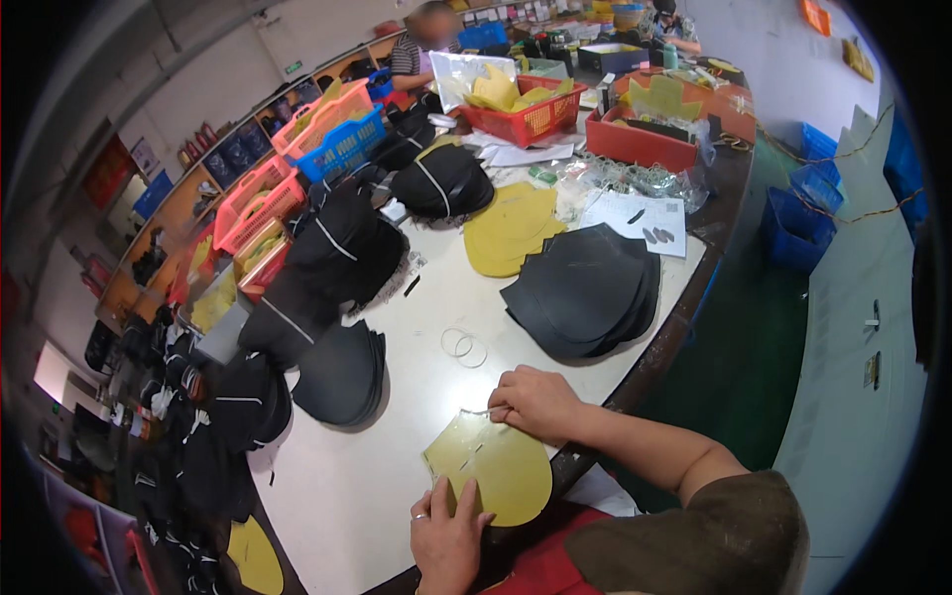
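Note:
A yellow template (pixel 511 481) with a rounded lower end and small slits lies at the near edge of the white table. My left hand (pixel 446 540), wearing a ring, rests on its lower left part with fingers spread. At the template's upper edge my right hand (pixel 535 402) is closed in a pinch. Whatever sits between those fingertips is too small to make out. Beyond the hands, two thin rings (pixel 463 347) lie on the tabletop. A fanned stack of black cut pieces (pixel 585 293) is at the right, and a smaller black stack (pixel 342 377) at the left.
Tied black bundles (pixel 342 248) line the table's left side. More yellow templates (pixel 511 228) and a printed sheet (pixel 635 220) lie farther back. A red basket (pixel 526 114) and a red box (pixel 640 139) stand behind them. Another person (pixel 421 50) sits at the far end.

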Tool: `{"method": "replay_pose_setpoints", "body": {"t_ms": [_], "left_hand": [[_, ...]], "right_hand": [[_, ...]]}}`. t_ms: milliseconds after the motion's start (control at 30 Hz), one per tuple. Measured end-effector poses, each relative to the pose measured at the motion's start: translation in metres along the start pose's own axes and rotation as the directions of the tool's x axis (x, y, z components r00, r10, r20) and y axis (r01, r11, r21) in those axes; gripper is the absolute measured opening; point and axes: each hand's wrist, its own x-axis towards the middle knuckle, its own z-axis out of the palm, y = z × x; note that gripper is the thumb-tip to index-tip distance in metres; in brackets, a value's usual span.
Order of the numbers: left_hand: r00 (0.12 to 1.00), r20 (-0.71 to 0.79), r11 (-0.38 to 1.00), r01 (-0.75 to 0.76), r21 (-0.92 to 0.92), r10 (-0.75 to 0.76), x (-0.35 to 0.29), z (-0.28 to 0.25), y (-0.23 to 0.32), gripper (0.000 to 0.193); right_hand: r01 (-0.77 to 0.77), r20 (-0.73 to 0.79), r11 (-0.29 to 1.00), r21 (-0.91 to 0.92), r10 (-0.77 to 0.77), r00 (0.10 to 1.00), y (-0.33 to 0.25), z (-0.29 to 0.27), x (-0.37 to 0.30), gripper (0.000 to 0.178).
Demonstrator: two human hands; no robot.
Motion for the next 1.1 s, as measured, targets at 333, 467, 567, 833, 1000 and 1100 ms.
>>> {"method": "replay_pose_setpoints", "body": {"t_ms": [333, 467, 567, 833, 1000, 1100], "left_hand": [[1.000, 0.007, 0.999, -0.002, -0.035, 0.002, -0.004, -0.005, -0.002, 0.060], [0.999, 0.034, 0.999, 0.015, -0.028, -0.014, -0.005, -0.002, -0.002, 0.061], [1.000, 0.016, 1.000, 0.002, -0.026, -0.002, -0.006, 0.001, -0.003, 0.060], [1.000, 0.020, 1.000, 0.004, 0.011, -0.005, -0.004, 0.006, -0.005, 0.061], [0.999, 0.049, 1.000, -0.014, 0.000, 0.014, -0.008, 0.009, -0.008, 0.059], [0.998, 0.056, 1.000, -0.011, 0.007, 0.011, -0.011, 0.011, -0.012, 0.058]], "right_hand": [[-0.028, 0.046, 0.999, 0.033, 0.027, 0.999, -0.005, -0.005, 0.001, 0.020], [0.013, 0.007, 0.998, 0.053, -0.013, 1.000, 0.000, 0.003, 0.001, 0.019], [-0.003, 0.033, 0.999, 0.047, 0.002, 0.999, -0.002, -0.001, 0.001, 0.019], [-0.025, 0.041, 0.997, 0.066, 0.022, 0.999, 0.000, -0.003, 0.001, 0.018], [-0.024, 0.049, 0.998, 0.062, 0.021, 0.999, -0.002, 0.001, -0.001, 0.018], [-0.024, 0.039, 0.997, 0.068, 0.021, 0.999, -0.004, 0.002, -0.002, 0.019]]}}
